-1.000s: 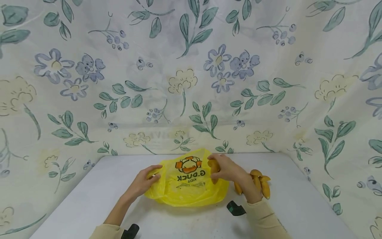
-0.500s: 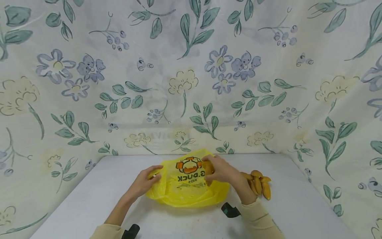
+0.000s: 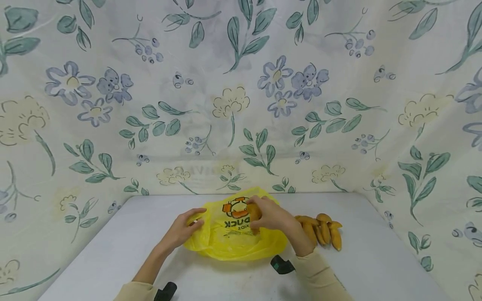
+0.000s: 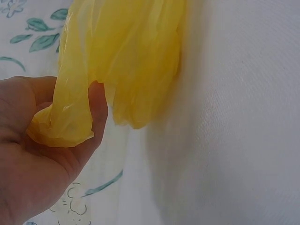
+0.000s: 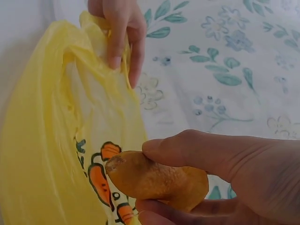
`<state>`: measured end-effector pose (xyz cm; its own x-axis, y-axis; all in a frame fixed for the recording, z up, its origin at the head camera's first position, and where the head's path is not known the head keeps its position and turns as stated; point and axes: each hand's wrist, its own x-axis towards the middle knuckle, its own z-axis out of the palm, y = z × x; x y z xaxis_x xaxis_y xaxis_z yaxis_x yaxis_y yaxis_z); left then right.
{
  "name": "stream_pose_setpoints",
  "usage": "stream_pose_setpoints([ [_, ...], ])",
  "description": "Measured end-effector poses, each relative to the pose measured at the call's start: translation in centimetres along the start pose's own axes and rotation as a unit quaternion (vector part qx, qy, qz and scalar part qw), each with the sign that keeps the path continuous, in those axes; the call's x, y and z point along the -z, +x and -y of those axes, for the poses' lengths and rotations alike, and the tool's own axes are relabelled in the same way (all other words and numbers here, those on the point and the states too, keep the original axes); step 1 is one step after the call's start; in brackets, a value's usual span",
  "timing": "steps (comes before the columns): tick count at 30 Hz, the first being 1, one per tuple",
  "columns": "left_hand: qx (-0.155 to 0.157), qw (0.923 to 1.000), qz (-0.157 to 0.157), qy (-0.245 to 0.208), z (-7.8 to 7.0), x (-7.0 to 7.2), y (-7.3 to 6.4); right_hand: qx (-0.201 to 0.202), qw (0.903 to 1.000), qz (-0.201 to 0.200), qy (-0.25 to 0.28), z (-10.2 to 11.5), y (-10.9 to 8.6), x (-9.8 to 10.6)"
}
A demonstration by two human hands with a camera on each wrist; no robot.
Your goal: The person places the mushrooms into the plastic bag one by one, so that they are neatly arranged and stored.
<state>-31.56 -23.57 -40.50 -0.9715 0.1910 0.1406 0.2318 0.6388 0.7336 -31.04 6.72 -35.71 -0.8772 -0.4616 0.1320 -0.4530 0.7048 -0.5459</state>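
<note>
A yellow plastic bag (image 3: pixel 218 246) with a cartoon duck print lies puffed up on the table, its mouth toward the left. My left hand (image 3: pixel 184 229) grips the bag's edge between thumb and fingers; in the left wrist view a yellow handle loop (image 4: pixel 72 117) hangs in the curl of that hand. Pinched between the thumb and fingers of my right hand (image 3: pixel 273 215) is a brown mushroom (image 5: pixel 150 178) with a cut stem end. It stands over the bag's printed face, short of the mouth. Whether it touches the plastic, I cannot tell.
Several brown mushrooms (image 3: pixel 325 232) lie grouped on the white table (image 3: pixel 376 259), right of the bag. A floral cloth (image 3: pixel 241 125) hangs behind and along the sides. Dark wrist cameras (image 3: pixel 281 265) sit below both forearms.
My right hand has moved left across the bag with the mushroom, uncovering more of the group on the right. My left hand and the bag have stayed nearly still.
</note>
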Motion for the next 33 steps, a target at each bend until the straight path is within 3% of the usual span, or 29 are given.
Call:
stream_pose_setpoints([
  [11,-0.006,1.0,-0.002,0.0,0.0,-0.1,0.0,-0.022,0.9992,0.028,0.018,1.3,0.9,-1.7],
  [19,0.008,1.0,-0.001,0.002,0.2,-0.2,0.1,-0.01,0.9995,0.026,0.012,1.6,1.5,-3.2],
  [33,-0.001,1.0,-0.002,0.0,0.1,-0.4,0.2,-0.031,0.9986,0.037,0.021,2.5,3.0,-5.4],
])
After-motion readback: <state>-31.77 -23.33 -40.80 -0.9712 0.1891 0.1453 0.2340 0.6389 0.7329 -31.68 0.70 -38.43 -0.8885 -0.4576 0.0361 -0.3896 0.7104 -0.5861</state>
